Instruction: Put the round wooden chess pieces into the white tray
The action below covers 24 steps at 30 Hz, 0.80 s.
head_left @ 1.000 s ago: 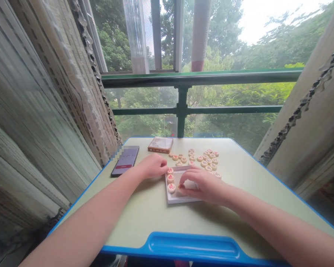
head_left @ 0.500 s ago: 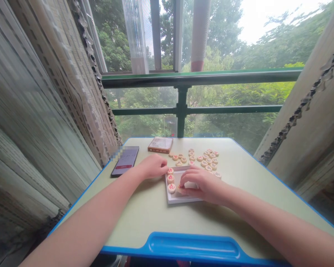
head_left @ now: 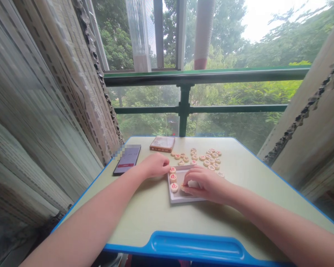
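My left hand [head_left: 155, 165] is closed, its curled fingertips by the upper-left corner of a shallow white tray [head_left: 180, 200]; what they hold, if anything, is hidden. Along the tray's left side, three round Chinese chess pieces with red characters form a column, the lowest piece [head_left: 174, 187] nearest me. Over the tray, my right hand [head_left: 204, 182] pinches a Chinese chess piece [head_left: 183, 187] between thumb and fingers, beside that column. The hand covers much of the tray's right side. Beyond the tray lie several loose chess pieces [head_left: 212, 161], some stacked or overlapping.
A smartphone [head_left: 127, 159] lies at the table's left edge. Near the far edge sits a flat brown box [head_left: 162, 144]. The table [head_left: 139, 215] has a blue rim with a molded trough [head_left: 197, 246] in front. Curtains [head_left: 64, 74] flank it, and a railing [head_left: 211, 77] stands behind.
The whole view has shifted slightly. My right hand has moved very little over the tray, still pinching the chess piece; my left hand keeps its place at the corner.
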Each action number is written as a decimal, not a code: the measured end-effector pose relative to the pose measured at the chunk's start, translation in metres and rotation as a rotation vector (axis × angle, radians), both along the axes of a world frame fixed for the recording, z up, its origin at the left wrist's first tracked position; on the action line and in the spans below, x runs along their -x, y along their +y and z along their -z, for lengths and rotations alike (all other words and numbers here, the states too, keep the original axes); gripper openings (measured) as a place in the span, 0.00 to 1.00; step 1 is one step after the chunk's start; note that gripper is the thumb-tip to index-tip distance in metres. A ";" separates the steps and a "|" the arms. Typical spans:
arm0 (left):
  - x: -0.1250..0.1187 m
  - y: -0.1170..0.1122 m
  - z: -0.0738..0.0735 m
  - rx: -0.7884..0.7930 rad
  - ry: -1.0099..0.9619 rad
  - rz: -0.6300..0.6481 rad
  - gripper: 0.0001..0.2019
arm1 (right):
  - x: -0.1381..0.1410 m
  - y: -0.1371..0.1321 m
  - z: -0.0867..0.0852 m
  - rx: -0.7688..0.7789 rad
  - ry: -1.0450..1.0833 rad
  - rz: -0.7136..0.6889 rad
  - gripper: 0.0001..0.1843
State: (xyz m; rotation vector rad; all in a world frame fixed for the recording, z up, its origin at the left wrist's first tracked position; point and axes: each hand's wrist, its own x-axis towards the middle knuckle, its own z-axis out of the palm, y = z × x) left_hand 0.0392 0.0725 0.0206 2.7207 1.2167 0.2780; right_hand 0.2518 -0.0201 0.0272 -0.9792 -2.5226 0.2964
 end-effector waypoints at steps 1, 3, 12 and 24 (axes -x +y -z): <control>0.000 0.000 -0.001 -0.002 0.003 0.001 0.15 | 0.000 0.000 0.000 -0.001 0.001 0.001 0.10; -0.001 -0.002 -0.002 -0.002 0.010 0.004 0.15 | -0.001 0.001 0.000 -0.004 0.001 0.004 0.09; -0.002 -0.006 -0.005 -0.034 0.049 0.010 0.16 | -0.002 0.002 0.000 -0.002 -0.014 0.020 0.09; -0.002 -0.007 -0.005 -0.080 0.078 0.021 0.17 | -0.001 0.004 0.001 0.005 -0.045 0.036 0.10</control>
